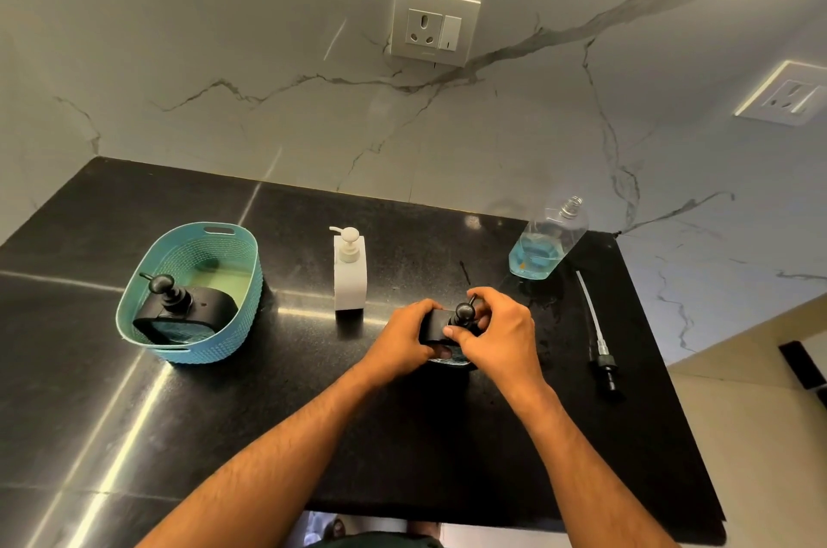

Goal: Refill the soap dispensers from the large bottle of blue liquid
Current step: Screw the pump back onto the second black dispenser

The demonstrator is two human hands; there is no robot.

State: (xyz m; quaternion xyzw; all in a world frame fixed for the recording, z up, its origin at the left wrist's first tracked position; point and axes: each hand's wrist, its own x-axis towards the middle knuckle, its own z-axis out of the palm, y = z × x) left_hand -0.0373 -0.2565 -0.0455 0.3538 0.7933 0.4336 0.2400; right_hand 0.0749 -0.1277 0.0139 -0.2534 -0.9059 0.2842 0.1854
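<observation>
A black soap dispenser stands on the black counter between my hands. My left hand grips its body from the left. My right hand has its fingers around the black pump head on top. Blue liquid shows at the dispenser's base. The large clear bottle, open at the neck and holding a little blue liquid, stands at the back right. Its black pump with a long tube lies on the counter to the right. A white dispenser stands upright behind my hands.
A teal basket at the left holds another black dispenser. The marble wall behind carries a socket plate, with a second socket at the right. The counter's edge runs close along the right and front.
</observation>
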